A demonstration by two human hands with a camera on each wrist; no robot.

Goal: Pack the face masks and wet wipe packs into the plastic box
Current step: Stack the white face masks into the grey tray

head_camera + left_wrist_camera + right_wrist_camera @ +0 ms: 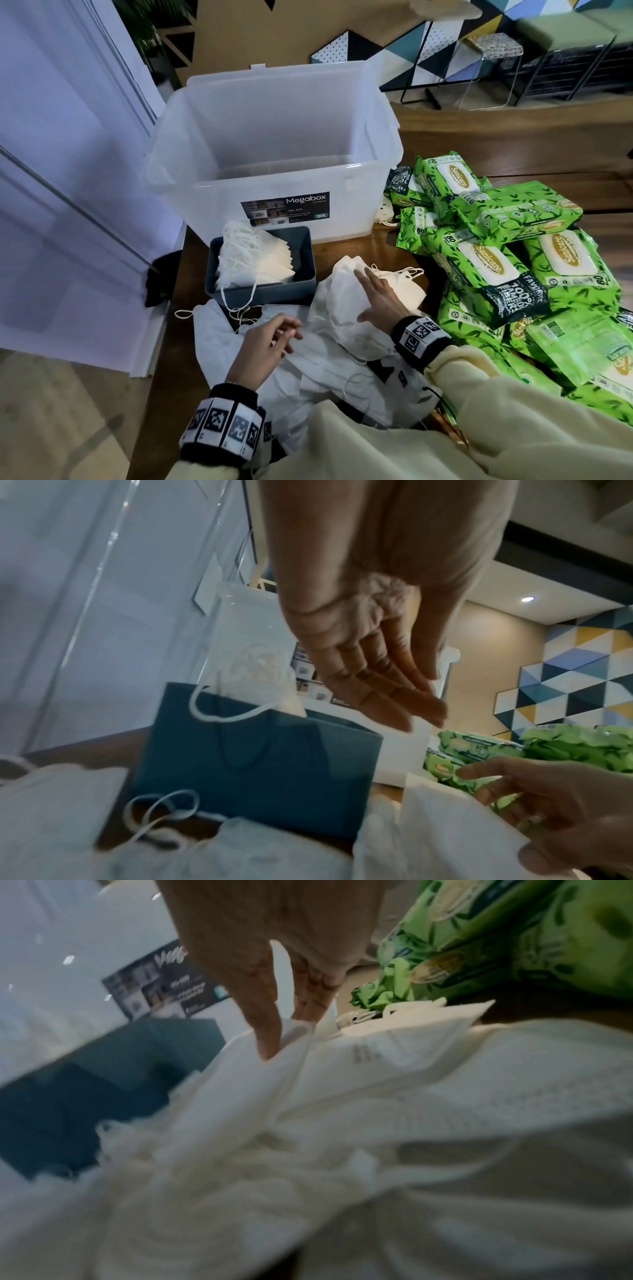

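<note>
The clear plastic box [267, 178] stands open at the back of the table, and I see nothing inside it. Loose white face masks [308, 370] lie heaped in front of me. My right hand [366, 294] rests flat on a stack of masks [342, 291], fingers straight and thumb against its side; the right wrist view shows the fingertips [270, 1042] touching the mask fabric [445, 1083]. My left hand [286, 334] hovers just above the heap, fingers loosely curled and holding nothing, as the left wrist view confirms [421, 712]. Green wet wipe packs [496, 270] are piled to the right.
A small blue-grey bin [301, 246] holding upright masks stands between the heap and the clear box, also seen as the bin [257, 764]. A white wall and glass panel run along the left. The table's left edge is near the bin. Stools stand beyond the table.
</note>
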